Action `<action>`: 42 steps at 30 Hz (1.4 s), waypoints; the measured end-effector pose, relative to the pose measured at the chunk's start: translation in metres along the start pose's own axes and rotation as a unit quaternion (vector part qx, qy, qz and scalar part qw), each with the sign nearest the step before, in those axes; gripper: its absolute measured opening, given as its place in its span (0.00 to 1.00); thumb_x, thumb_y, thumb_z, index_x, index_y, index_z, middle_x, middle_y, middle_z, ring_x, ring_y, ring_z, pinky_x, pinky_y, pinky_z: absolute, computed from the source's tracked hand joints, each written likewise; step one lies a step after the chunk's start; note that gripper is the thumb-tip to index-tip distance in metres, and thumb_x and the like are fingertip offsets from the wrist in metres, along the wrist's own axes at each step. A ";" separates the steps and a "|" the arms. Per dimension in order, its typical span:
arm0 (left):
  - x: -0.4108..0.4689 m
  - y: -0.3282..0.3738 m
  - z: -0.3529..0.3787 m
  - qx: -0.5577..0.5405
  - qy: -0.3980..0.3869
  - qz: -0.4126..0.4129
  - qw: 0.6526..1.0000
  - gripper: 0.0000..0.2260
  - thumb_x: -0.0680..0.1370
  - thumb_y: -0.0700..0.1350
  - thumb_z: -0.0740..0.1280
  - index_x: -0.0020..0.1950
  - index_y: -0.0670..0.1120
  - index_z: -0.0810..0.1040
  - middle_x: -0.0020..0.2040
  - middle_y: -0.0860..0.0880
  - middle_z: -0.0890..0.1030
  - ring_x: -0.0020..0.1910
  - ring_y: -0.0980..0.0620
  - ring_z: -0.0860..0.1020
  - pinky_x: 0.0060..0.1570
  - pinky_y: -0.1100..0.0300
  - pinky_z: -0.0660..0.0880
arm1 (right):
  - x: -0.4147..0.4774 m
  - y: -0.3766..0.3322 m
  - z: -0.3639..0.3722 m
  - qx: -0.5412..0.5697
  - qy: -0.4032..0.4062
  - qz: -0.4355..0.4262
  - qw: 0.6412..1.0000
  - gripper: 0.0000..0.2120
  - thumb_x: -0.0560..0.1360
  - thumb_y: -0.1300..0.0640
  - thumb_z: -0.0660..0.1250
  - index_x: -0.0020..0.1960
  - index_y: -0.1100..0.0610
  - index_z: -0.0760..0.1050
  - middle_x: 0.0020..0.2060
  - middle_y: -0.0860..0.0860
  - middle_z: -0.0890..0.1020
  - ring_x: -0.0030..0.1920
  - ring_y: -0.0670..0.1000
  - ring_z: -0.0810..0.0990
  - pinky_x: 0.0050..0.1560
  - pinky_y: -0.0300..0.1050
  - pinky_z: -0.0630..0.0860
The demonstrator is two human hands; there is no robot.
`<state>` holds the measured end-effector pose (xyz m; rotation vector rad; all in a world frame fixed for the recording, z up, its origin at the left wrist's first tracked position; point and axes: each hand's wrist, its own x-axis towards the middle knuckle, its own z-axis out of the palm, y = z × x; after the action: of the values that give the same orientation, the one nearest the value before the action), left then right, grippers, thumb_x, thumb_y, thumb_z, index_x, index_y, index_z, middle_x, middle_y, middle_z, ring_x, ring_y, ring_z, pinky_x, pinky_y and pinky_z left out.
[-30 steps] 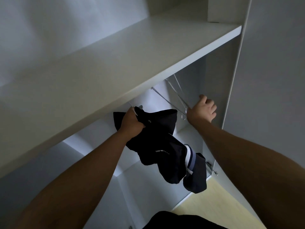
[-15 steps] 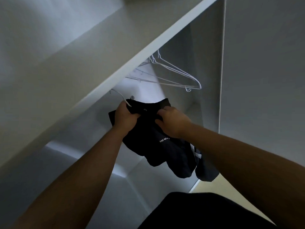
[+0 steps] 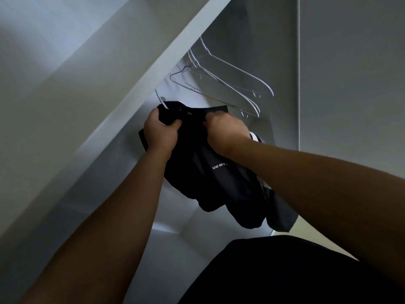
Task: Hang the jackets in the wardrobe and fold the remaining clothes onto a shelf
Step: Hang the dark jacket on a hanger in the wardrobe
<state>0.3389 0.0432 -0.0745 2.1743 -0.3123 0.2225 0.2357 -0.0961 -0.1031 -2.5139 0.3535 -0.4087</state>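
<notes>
Two hands work at mid-frame under the slanting white wardrobe shelf (image 3: 98,95): the left hand (image 3: 161,130) clenches the bunched collar of a dark navy fabric jacket (image 3: 208,178) with white lettering, where a white hanger hook (image 3: 161,100) pokes up. The right hand (image 3: 225,130) pinches the collar just beside it. The jacket droops toward lower right inside the wardrobe, below several empty pale wire hangers (image 3: 230,84).

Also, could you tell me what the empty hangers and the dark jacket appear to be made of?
The hangers: thin wire, likely metal with a pale coating, judging by their slim bent outlines. The jacket: soft dark fabric, matte; it drapes and bunches in folds.
</notes>
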 end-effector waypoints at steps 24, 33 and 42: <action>0.012 -0.029 -0.015 0.062 -0.008 -0.012 0.998 0.19 0.72 0.42 0.78 0.61 0.43 0.81 0.57 0.47 0.84 0.56 0.48 0.82 0.58 0.56 0.77 | 0.055 -0.023 0.015 -0.107 -0.024 0.004 0.994 0.11 0.79 0.61 0.61 0.60 0.56 0.75 0.57 0.56 0.78 0.57 0.60 0.77 0.47 0.50 0.67; 0.017 -0.054 -0.014 0.062 -0.087 -0.051 0.993 0.24 0.75 0.47 0.75 0.68 0.38 0.77 0.66 0.40 0.79 0.66 0.40 0.77 0.68 0.44 0.72 | 0.023 -0.016 0.030 -0.204 0.111 -0.124 0.965 0.17 0.70 0.61 0.58 0.58 0.58 0.72 0.54 0.59 0.74 0.52 0.61 0.72 0.50 0.53 0.66; 0.020 -0.066 -0.003 -0.043 -0.042 -0.116 0.991 0.12 0.75 0.46 0.75 0.55 0.43 0.82 0.47 0.49 0.85 0.42 0.55 0.85 0.50 0.47 0.83 | -0.015 -0.001 0.079 -0.051 -0.167 0.018 0.984 0.12 0.76 0.61 0.63 0.59 0.55 0.73 0.53 0.55 0.78 0.50 0.60 0.80 0.43 0.49 0.73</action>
<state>0.3780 0.0802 -0.1182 2.1160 -0.1115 -0.0132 0.2509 -0.0514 -0.1683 -2.6117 0.2923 0.0498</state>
